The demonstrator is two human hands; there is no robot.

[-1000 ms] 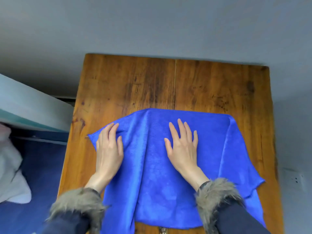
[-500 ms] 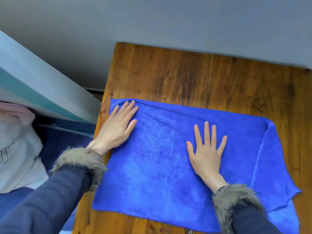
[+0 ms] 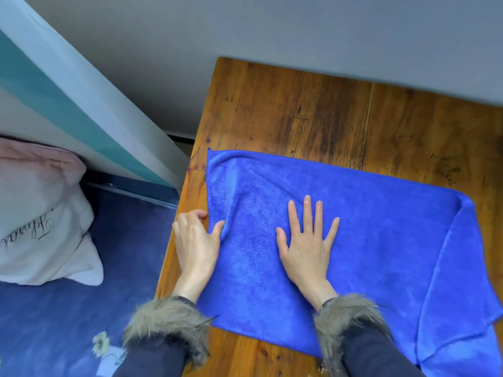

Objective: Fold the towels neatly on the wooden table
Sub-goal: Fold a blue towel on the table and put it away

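A: How is the blue towel [image 3: 381,240] being held?

B: Its left edge is pinched by the left hand [image 3: 197,246]: the thumb is laid on top of the cloth, the fingers are curled at the hem, and a small ridge is raised there. The right hand [image 3: 306,246] is laid flat on the towel's middle, fingers straight and spread, nothing grasped by it.

A: And where is the towel placed?

B: It is spread over the near part of the wooden table [image 3: 313,110], its left hem just inside the table's left edge. At the towel's right end a second layer is seen, offset and rumpled, with one corner carried out of view at the lower right.

A: What is worn at the wrists?

B: Grey-brown fur cuffs [image 3: 166,322] on dark sleeves; the left cuff is lapped over the towel's near left corner, the right cuff over its near edge.

A: What is found around the table?

B: A grey wall [image 3: 299,28] is met by the table's far side. Left of the table, a dark blue bedcover [image 3: 68,308] with a small flower print is seen, with a white pillow [image 3: 40,227] bearing script lettering on it. Behind the pillow, a white panel with a teal stripe [image 3: 68,115] is slanted toward the table's left edge.
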